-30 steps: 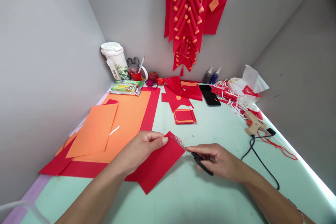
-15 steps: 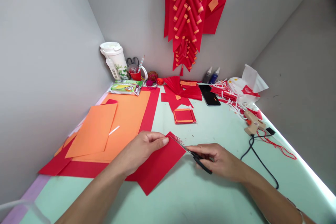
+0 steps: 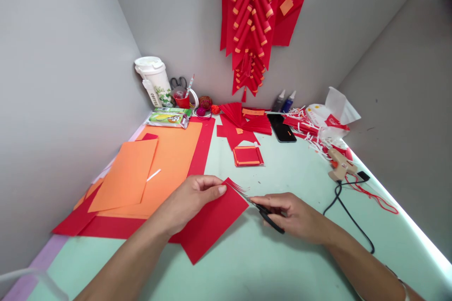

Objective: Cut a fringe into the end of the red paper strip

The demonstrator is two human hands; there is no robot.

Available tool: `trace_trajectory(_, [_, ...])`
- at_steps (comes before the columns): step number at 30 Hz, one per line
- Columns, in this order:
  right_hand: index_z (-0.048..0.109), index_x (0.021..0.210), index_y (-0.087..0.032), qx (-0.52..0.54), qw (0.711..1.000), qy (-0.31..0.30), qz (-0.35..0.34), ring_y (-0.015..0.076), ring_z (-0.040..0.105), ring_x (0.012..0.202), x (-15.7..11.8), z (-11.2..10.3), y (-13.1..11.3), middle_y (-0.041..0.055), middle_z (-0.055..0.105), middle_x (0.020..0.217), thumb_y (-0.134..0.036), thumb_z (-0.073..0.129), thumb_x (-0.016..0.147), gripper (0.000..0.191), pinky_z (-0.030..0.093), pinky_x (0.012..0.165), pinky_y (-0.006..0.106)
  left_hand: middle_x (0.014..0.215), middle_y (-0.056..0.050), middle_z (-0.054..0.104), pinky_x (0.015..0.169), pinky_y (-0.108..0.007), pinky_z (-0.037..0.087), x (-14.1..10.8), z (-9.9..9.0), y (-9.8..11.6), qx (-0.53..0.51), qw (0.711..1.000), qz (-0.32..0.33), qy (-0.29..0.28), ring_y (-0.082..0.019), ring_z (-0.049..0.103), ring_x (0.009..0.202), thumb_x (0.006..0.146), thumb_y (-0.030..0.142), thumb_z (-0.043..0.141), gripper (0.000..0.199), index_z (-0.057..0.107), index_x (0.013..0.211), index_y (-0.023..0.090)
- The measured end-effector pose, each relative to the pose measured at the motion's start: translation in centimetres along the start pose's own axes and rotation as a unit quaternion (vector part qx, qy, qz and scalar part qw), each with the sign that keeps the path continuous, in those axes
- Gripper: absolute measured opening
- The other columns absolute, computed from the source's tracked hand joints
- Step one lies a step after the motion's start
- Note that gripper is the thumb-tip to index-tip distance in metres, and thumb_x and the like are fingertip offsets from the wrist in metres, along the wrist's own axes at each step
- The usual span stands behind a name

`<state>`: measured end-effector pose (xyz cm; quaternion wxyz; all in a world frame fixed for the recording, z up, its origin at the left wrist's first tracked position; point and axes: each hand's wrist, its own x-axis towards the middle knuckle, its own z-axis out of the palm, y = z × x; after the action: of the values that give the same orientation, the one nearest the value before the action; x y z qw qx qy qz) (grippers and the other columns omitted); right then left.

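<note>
A red sheet of paper [image 3: 215, 223] is pinched near its upper corner by my left hand [image 3: 203, 193], thumb on top. Thin cut strips fringe its upper right edge. My right hand [image 3: 287, 214] grips black-handled scissors [image 3: 270, 218], whose blades reach the fringed edge of the paper. The fingers hide part of the handles. Behind both hands lies a small stack of red cards with orange edging [image 3: 247, 156].
Orange sheets [image 3: 130, 174] over red paper cover the left side. A phone [image 3: 281, 128], folded red paper [image 3: 261, 124] and shredded paper strips [image 3: 314, 134] lie at the back. At right is a glue gun [image 3: 341, 164] with a black cord. Red paper firecrackers [image 3: 250, 14] hang on the wall.
The lower corner of the red paper has shifted slightly left. My hands and the scissors stay almost where they were, with the blades still at the fringed edge.
</note>
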<state>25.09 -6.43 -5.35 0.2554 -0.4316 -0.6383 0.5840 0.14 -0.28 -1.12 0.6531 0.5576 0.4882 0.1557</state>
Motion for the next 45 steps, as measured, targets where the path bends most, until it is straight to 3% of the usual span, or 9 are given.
trace_trajectory(5, [0.055,0.126,-0.027,0.007,1.0,0.012,0.017,0.0096,0.054,0.064,0.1,0.3,0.1,-0.0011,0.063,0.084,-0.014,0.055,0.08,0.048,0.046,0.058,0.019,0.086,-0.006,0.071,0.065,-0.03,0.044,0.0,0.0,0.0,0.003,1.0,-0.001,-0.001,-0.023,0.064,0.077,0.075,0.053,0.057,0.038,0.067,0.089,0.019])
trace_trajectory(8, [0.058,0.124,-0.026,0.021,0.999,0.015,0.028,0.0102,0.052,0.064,0.1,0.3,0.4,-0.0011,0.06,0.077,-0.015,0.056,0.08,0.045,0.046,0.059,0.02,0.084,-0.005,0.07,0.065,-0.03,0.044,0.0,-0.1,0.1,0.014,1.0,0.002,0.012,-0.023,0.063,0.077,0.075,0.054,0.057,0.037,0.066,0.087,0.019])
trace_trajectory(14, [0.059,0.121,-0.025,0.008,0.999,0.022,0.033,0.0118,0.052,0.068,-0.2,-0.1,0.7,0.0003,0.058,0.078,-0.016,0.056,0.08,0.043,0.045,0.06,0.021,0.08,-0.001,0.068,0.057,-0.024,0.041,-0.1,-0.7,0.6,0.015,0.996,-0.007,0.084,-0.016,0.059,0.065,0.073,0.054,0.06,0.036,0.066,0.084,0.021])
trace_trajectory(19, [0.06,0.121,-0.023,-0.003,0.998,0.039,0.045,0.0115,0.053,0.067,-0.2,-0.3,0.6,0.0008,0.057,0.079,-0.016,0.057,0.079,0.043,0.046,0.06,0.02,0.078,0.001,0.065,0.06,-0.024,0.042,-0.3,-1.3,0.7,0.0,0.994,0.014,0.11,-0.018,0.06,0.072,0.073,0.055,0.06,0.034,0.065,0.084,0.023])
trace_trajectory(26, [0.062,0.118,-0.025,-0.03,0.999,0.037,0.023,0.0121,0.057,0.072,-0.2,-0.2,0.3,0.0014,0.061,0.088,-0.01,0.054,0.077,0.045,0.048,0.063,0.02,0.078,0.002,0.064,0.064,-0.025,0.042,-0.1,-1.6,0.4,0.011,0.993,0.022,0.112,-0.019,0.06,0.078,0.075,0.053,0.059,0.031,0.064,0.084,0.024])
trace_trajectory(45, [0.06,0.119,-0.029,-0.039,0.999,0.038,0.004,0.0096,0.055,0.071,-0.2,-0.1,0.4,-0.0012,0.064,0.093,-0.008,0.053,0.078,0.047,0.047,0.061,0.017,0.079,0.001,0.067,0.056,-0.023,0.041,-0.2,-1.4,0.3,0.008,0.996,0.014,0.093,-0.016,0.059,0.068,0.075,0.054,0.058,0.035,0.066,0.092,0.025])
